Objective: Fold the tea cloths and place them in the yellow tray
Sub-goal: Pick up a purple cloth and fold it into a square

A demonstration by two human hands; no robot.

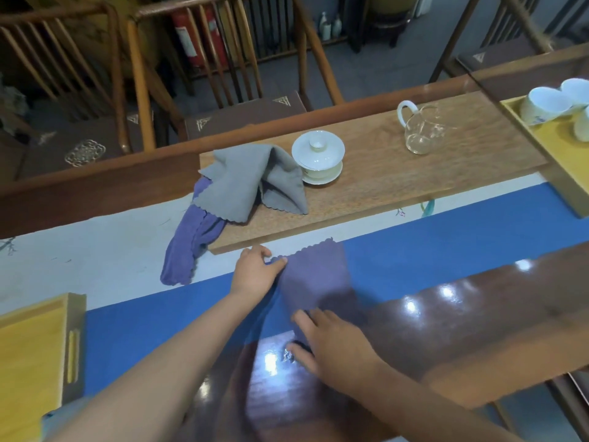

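At the glossy near edge of the table (462,317), the right hand (334,342) presses spread fingers on a purple cloth (315,279); the left hand (255,269) pinches its far corner. The yellow tray (28,352) sits left. Beyond, crumpled cloths (242,183) lie on a board (414,173), with chairs (223,59) behind.

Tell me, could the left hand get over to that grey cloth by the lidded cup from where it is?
Probably yes. The left hand pinches the purple cloth at its far corner, and the grey cloth lies just beyond on the wooden board. Only the board's low edge lies between. It must let go first.
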